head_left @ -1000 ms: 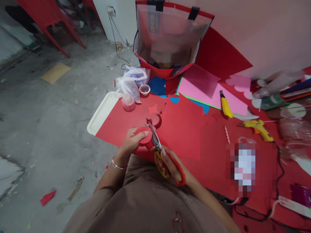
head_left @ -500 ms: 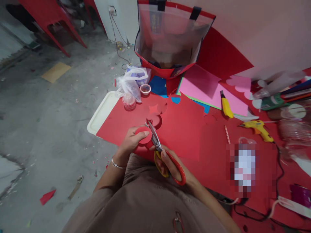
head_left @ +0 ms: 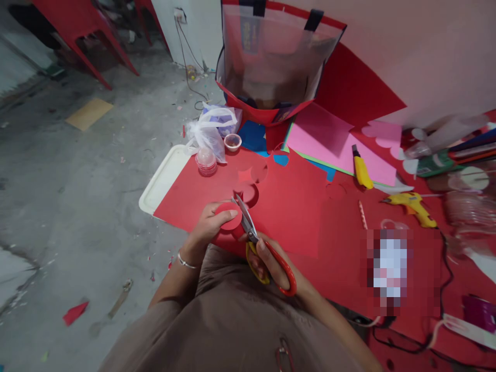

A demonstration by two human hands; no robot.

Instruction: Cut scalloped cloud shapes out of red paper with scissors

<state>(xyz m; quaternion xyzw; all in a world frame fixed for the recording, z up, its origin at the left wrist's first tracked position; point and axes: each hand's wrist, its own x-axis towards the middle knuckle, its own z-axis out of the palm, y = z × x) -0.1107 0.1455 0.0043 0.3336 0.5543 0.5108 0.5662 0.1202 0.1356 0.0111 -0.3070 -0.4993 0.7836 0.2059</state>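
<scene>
Between thumb and fingers, my left hand (head_left: 207, 222) pinches a red paper circle (head_left: 228, 219) above the near left part of the table. My right hand (head_left: 271, 258) grips a pair of scissors (head_left: 248, 223) with one orange-red and one yellow handle. The scissor blades are slightly apart and lie close along the circle's right edge; whether they touch it I cannot tell. Below both hands spreads a large red paper sheet (head_left: 290, 212) with round cut-outs near its left part.
A white tray (head_left: 157, 188) juts out at the left. Behind are stacked plastic cups (head_left: 206, 163), a plastic bag (head_left: 207, 134), a small cup (head_left: 233, 142) and a tote bag (head_left: 271, 67). Rightward lie pink paper (head_left: 321, 134), a yellow cutter (head_left: 362, 170) and a glue gun (head_left: 411, 204).
Hardly anything differs. Both hands, the circle and the scissors keep almost the same place, and the view shifts very slightly.
</scene>
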